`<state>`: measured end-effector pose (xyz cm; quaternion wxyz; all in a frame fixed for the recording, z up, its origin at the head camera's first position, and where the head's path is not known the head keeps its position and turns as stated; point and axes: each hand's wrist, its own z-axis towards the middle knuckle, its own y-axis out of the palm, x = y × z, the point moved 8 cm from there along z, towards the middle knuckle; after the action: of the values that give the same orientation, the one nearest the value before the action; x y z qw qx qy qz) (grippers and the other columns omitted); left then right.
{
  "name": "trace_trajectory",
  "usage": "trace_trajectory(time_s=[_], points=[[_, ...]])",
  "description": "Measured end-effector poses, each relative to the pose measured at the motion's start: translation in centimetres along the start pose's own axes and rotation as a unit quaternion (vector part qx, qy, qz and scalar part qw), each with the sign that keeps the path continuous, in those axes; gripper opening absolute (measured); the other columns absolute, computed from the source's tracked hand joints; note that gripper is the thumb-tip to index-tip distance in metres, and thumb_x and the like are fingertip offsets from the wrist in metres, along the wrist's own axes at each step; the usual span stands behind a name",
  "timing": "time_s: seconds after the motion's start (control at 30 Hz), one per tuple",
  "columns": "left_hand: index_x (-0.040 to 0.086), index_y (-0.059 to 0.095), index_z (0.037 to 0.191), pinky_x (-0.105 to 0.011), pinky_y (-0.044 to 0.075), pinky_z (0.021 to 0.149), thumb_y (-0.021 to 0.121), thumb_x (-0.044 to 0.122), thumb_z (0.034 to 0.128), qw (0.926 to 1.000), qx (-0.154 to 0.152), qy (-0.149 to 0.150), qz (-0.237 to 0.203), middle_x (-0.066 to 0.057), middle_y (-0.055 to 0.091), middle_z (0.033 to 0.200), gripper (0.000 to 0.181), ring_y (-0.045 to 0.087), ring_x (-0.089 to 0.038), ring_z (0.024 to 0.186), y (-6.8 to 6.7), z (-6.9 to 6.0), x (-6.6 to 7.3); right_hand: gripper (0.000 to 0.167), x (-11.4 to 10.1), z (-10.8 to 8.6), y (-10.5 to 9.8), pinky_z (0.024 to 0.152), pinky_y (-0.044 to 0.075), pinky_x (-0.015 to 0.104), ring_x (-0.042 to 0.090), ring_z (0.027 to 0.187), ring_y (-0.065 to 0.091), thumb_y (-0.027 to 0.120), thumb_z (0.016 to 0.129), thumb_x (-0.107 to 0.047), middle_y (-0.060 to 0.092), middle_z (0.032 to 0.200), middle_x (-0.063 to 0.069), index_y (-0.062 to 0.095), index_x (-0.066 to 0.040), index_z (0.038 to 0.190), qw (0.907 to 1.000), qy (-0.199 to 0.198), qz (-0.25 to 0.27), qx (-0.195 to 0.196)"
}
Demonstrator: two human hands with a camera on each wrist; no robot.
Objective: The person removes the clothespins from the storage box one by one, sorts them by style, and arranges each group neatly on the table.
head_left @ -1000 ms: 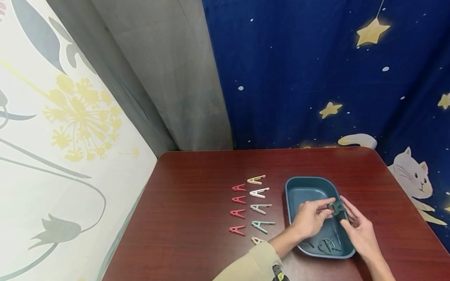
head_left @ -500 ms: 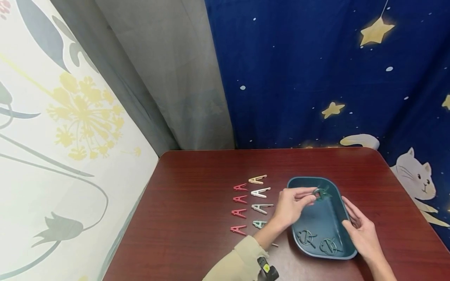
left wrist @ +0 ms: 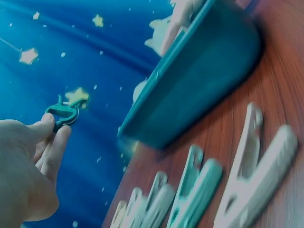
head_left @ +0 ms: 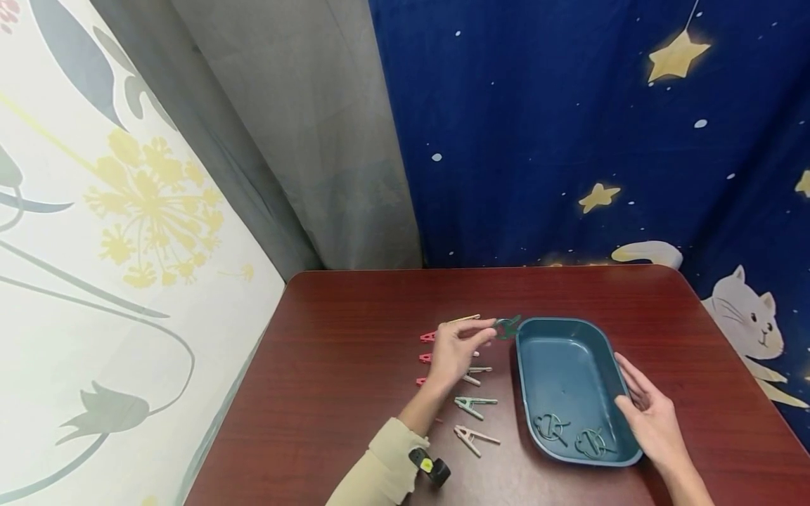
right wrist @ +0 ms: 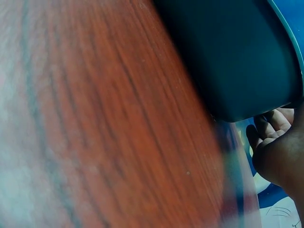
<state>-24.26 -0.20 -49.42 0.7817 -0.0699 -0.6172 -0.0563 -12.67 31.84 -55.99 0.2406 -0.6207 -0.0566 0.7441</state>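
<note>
My left hand (head_left: 451,357) pinches a green clip with a round ring-like body (head_left: 507,327) between thumb and fingers. It holds the clip just off the far left corner of a blue-green plastic bin (head_left: 572,383). In the left wrist view the clip (left wrist: 63,115) is raised in front of the curtain. My right hand (head_left: 653,418) grips the bin's right rim, thumb at the inner edge and fingers outside; the right wrist view shows curled fingers by its outer wall. Two similar green clips (head_left: 552,428) lie in the bin's near end.
Left of the bin stands a column of clothespins, including a mint one (head_left: 474,405) and a whitish one (head_left: 473,440). Red clothespins (head_left: 425,358) form another column, partly hidden by my left arm. All lie on a reddish-brown table (head_left: 342,351). Curtains (head_left: 538,140) hang behind.
My left hand has carried the green clip leftward, from the bin's right rim, over the bin, to past its left side. My right hand has stayed at the rim.
</note>
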Motion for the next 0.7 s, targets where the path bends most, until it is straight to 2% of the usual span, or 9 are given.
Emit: trace_trajectory(time_s=[0.07,0.17,0.3,0.37,0.5,0.6,0.7], points=[[0.000,0.082,0.112,-0.036,0.065,0.074,0.081,0.003,0.0925,0.9999,0.010,0.004,0.008,-0.013,0.079,0.115,0.020,0.079,-0.033,0.089,-1.5,0.0,-0.2,0.064,0.1,0.0,0.0,0.092,0.042,0.001,-0.021,0.123,0.049,0.058,0.101,0.007,0.051,0.155,-0.012,0.043,-0.005,0.162,1.0000,0.001,0.002,-0.001],[0.001,0.083,0.111,-0.034,0.064,0.073,0.081,0.004,0.0934,0.9990,0.033,-0.005,0.028,-0.015,0.079,0.110,0.018,0.079,-0.037,0.090,-3.8,-0.1,-0.7,0.064,0.1,0.0,0.0,0.092,0.041,0.001,-0.021,0.123,0.049,0.058,0.101,0.007,0.050,0.155,-0.012,0.043,-0.005,0.162,1.0000,0.002,0.003,-0.002],[0.006,0.084,0.108,-0.041,0.065,0.074,0.082,0.005,0.0932,0.9965,0.065,-0.026,0.045,-0.012,0.081,0.099,0.015,0.077,-0.044,0.090,-7.1,-0.3,-1.5,0.064,0.0,0.0,0.0,0.093,0.041,0.001,-0.020,0.124,0.049,0.058,0.101,0.008,0.050,0.155,-0.014,0.043,-0.004,0.162,1.0000,-0.001,0.004,-0.001],[0.006,0.085,0.106,-0.044,0.065,0.075,0.083,0.006,0.0923,0.9948,0.080,-0.036,0.051,-0.011,0.081,0.095,0.013,0.078,-0.040,0.089,-8.8,-0.3,-1.9,0.064,0.0,0.0,0.0,0.093,0.041,0.001,-0.020,0.124,0.049,0.058,0.101,0.008,0.050,0.155,-0.013,0.043,-0.004,0.161,1.0000,-0.004,0.005,0.000],[0.011,0.086,0.099,-0.036,0.064,0.075,0.088,0.013,0.0894,0.9878,0.111,-0.061,0.091,-0.005,0.081,0.089,0.010,0.080,-0.021,0.085,-12.3,-0.5,-2.9,0.064,-0.1,0.0,0.1,0.093,0.041,0.001,-0.020,0.125,0.049,0.058,0.100,0.009,0.050,0.155,-0.013,0.043,-0.003,0.161,1.0000,-0.006,0.005,0.001],[0.010,0.086,0.099,-0.033,0.064,0.075,0.087,0.015,0.0903,0.9845,0.122,-0.081,0.097,-0.007,0.081,0.091,0.010,0.080,-0.020,0.087,-14.3,-0.8,-3.7,0.064,-0.2,0.0,0.0,0.094,0.041,0.001,-0.020,0.125,0.049,0.057,0.100,0.009,0.050,0.155,-0.014,0.043,-0.004,0.161,1.0000,-0.007,0.005,0.002],[0.004,0.084,0.100,-0.032,0.064,0.077,0.084,0.011,0.0928,0.9835,0.129,-0.097,0.083,-0.011,0.081,0.096,0.010,0.080,-0.022,0.090,-15.8,-1.1,-4.6,0.065,-0.2,0.0,0.0,0.094,0.040,0.001,-0.020,0.125,0.049,0.058,0.100,0.009,0.051,0.154,-0.015,0.044,-0.005,0.161,1.0000,-0.009,0.005,0.002]])
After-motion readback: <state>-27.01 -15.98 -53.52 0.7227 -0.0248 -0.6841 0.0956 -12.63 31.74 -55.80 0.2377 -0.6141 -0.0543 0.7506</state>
